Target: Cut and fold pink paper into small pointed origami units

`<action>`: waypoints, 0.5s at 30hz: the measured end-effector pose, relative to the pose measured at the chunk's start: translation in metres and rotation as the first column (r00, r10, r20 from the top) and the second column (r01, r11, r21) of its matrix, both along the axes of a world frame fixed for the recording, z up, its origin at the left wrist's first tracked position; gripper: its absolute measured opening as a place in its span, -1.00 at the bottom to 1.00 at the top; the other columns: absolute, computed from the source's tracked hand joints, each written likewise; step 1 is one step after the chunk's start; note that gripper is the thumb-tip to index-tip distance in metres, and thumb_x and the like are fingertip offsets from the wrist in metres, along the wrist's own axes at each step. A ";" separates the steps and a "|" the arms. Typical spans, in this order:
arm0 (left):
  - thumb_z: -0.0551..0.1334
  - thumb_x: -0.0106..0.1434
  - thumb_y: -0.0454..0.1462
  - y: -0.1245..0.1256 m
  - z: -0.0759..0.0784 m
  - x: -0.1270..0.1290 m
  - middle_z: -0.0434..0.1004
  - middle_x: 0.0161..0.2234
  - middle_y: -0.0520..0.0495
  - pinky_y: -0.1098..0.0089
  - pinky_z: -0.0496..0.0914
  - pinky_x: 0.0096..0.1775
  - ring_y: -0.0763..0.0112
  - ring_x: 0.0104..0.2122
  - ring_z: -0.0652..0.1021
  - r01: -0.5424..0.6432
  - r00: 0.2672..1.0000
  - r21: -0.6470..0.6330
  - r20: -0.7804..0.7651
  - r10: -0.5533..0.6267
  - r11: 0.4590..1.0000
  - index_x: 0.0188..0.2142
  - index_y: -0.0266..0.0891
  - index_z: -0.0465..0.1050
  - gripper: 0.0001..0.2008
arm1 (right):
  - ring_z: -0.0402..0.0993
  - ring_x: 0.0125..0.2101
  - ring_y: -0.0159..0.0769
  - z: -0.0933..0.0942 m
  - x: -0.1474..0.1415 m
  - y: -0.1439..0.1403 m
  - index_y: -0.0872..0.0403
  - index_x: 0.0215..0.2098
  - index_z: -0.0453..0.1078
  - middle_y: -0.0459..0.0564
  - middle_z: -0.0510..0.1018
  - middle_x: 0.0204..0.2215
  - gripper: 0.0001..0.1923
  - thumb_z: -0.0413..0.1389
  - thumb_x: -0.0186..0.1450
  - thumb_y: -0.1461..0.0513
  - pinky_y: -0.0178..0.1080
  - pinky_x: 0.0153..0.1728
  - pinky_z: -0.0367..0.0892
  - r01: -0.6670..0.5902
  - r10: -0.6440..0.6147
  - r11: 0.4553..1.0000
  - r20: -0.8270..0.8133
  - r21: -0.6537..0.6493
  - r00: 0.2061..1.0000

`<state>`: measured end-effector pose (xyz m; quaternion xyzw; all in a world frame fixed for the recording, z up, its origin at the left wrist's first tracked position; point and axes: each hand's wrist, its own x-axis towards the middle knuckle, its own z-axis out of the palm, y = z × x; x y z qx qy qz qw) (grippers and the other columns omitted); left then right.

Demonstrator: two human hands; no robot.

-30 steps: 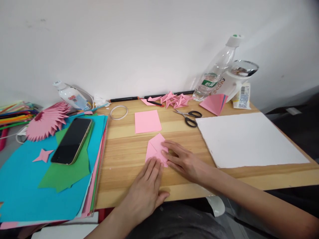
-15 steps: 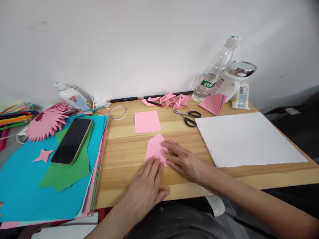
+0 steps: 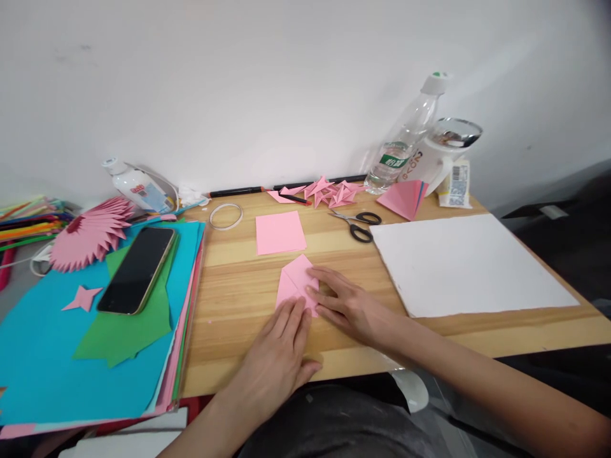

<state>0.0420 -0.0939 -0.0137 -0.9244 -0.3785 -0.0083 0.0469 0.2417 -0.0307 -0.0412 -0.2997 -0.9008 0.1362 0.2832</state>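
A pink sheet of origami paper, folded with a diagonal crease and a pointed top, lies flat on the wooden table. My left hand rests on its lower edge with fingers stretched out and the thumb apart. From the right, my right hand lays its spread fingertips on the paper's right side. Both hands hide the lower part of the sheet. Just beyond it sits a stack of square pink paper.
Scissors, a tape roll and folded pink pieces lie farther back. To the right is a white board; a water bottle stands behind it. A phone rests on coloured paper at left.
The whole view has shifted slightly, so things on the right appear a little farther left. Both hands keep their places on the folded paper.
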 end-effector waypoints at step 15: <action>0.12 0.26 -0.03 0.003 0.004 0.000 0.28 0.15 -0.38 0.08 0.26 0.09 -0.03 0.18 0.23 0.025 1.000 -0.108 -0.009 -0.026 0.994 0.15 -0.39 0.22 -0.41 | 0.21 0.12 -0.06 0.007 0.003 0.006 0.11 -0.10 0.45 0.23 0.28 0.10 -0.77 0.03 0.33 0.25 0.03 0.03 0.33 -0.025 0.024 0.995 -0.007 -0.094 1.000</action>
